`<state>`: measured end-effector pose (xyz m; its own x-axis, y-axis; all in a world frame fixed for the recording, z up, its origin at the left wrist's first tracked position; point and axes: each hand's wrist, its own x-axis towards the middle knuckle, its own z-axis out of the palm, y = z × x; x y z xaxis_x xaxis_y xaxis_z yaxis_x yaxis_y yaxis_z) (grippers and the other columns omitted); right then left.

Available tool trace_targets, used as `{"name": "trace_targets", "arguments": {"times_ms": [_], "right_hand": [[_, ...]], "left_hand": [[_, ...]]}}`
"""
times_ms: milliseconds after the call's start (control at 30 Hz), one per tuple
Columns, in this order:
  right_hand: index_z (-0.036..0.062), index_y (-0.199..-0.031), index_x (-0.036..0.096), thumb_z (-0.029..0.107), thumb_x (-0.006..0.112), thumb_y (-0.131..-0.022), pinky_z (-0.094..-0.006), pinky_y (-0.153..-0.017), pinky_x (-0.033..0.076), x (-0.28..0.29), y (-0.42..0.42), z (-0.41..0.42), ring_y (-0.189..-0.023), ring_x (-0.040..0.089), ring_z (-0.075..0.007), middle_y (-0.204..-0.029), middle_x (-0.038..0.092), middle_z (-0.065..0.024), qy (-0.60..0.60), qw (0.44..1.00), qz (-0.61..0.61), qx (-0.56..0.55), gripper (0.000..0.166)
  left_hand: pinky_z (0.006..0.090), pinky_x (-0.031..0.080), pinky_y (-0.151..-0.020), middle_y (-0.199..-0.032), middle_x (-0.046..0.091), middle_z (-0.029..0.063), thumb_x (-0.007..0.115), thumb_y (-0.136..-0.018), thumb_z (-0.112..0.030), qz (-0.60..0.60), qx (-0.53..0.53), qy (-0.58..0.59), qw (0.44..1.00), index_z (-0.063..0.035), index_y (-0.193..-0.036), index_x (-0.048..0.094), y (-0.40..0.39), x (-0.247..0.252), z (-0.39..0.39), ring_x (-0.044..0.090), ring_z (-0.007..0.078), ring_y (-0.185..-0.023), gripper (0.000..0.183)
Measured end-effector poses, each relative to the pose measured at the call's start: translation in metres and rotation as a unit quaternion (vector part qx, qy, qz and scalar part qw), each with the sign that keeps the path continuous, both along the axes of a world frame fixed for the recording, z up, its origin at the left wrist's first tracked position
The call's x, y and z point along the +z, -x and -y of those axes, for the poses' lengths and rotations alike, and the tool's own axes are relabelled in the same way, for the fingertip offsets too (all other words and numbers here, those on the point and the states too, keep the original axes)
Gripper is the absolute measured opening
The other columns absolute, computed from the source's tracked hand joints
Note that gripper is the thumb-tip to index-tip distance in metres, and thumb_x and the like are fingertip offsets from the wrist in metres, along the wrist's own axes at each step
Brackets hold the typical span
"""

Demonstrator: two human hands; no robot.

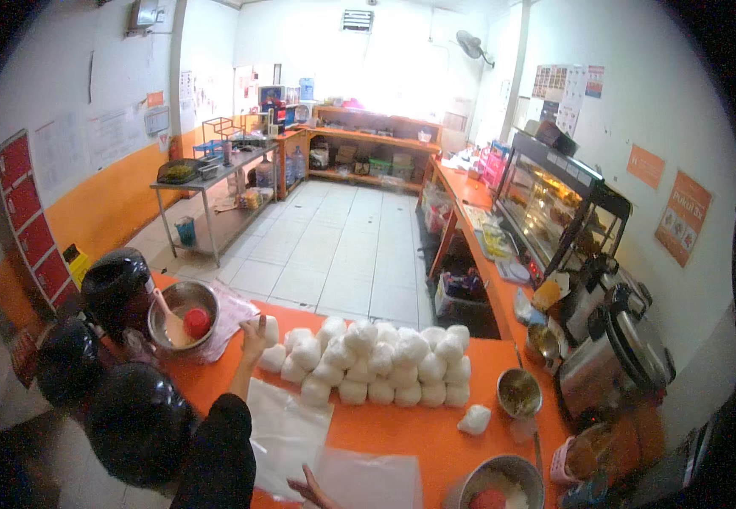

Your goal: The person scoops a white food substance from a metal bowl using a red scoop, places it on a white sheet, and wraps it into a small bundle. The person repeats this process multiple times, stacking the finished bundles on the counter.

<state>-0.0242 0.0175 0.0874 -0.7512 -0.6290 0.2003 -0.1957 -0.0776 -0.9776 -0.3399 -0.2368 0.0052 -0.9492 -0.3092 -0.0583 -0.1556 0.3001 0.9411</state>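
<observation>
My left hand (254, 336), at the end of a black sleeve, grips a white wrapped bundle (270, 329) at the left end of a stacked pile of similar white bundles (380, 359). My right hand (312, 490) is low in the view, fingers spread over clear plastic sheets (368, 474) on the orange tabletop (377, 432), with nothing seen in it. One white bundle (475, 420) lies apart, right of the pile. Near the bottom edge, a metal pot (536, 487) holds white rice and a red scoop (487, 499).
A metal bowl (213, 334) with a paddle and red cup stands on a cloth at left. Black round-topped objects (139, 420) crowd the left side. A smaller metal bowl (519, 393), a large rice cooker (616, 356) and a glass food warmer (546, 197) stand at right.
</observation>
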Motion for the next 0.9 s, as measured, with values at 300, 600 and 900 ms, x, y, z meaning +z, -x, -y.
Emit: {"name": "trace_targets", "arguments": {"times_ms": [300,600,900], "right_hand": [[0.0011,-0.121,0.044,0.019,0.055,-0.082,-0.041,-0.091,0.038,-0.002,0.015,-0.152,-0.106,0.047,-0.0358,-0.115,0.047,-0.0223,-0.383,0.898,-0.093,-0.197,0.044],[-0.0013,-0.12,0.034,0.032,0.055,-0.08,-0.05,-0.066,0.05,-0.062,0.133,-0.289,-0.083,0.058,-0.0378,-0.106,0.048,-0.0266,-0.738,0.568,0.061,-0.36,0.056],[0.0026,-0.112,0.034,0.035,0.072,-0.07,-0.0428,-0.057,0.054,0.013,0.156,-0.233,-0.087,0.057,-0.027,-0.104,0.052,-0.0174,-0.446,0.838,0.301,-0.09,0.066]], "left_hand": [[0.0561,0.03,-0.094,-0.131,0.038,0.0186,0.033,-0.088,-0.052,0.168,-0.056,0.489,0.854,-0.0127,-0.13,0.035,0.067,-0.031,-0.015,0.035,0.0411,-0.12,0.058],[0.0475,0.022,-0.104,-0.136,0.03,0.0223,0.039,-0.091,-0.041,-0.142,0.099,0.226,0.959,-0.0092,-0.136,0.027,0.017,-0.01,-0.035,0.025,0.0364,-0.128,0.056],[0.0318,0.04,-0.089,-0.123,0.043,0.0083,0.052,-0.088,-0.033,0.089,-0.22,-0.321,0.917,-0.0044,-0.127,0.038,-0.23,0.062,-0.232,0.045,0.0186,-0.11,0.05]]}}
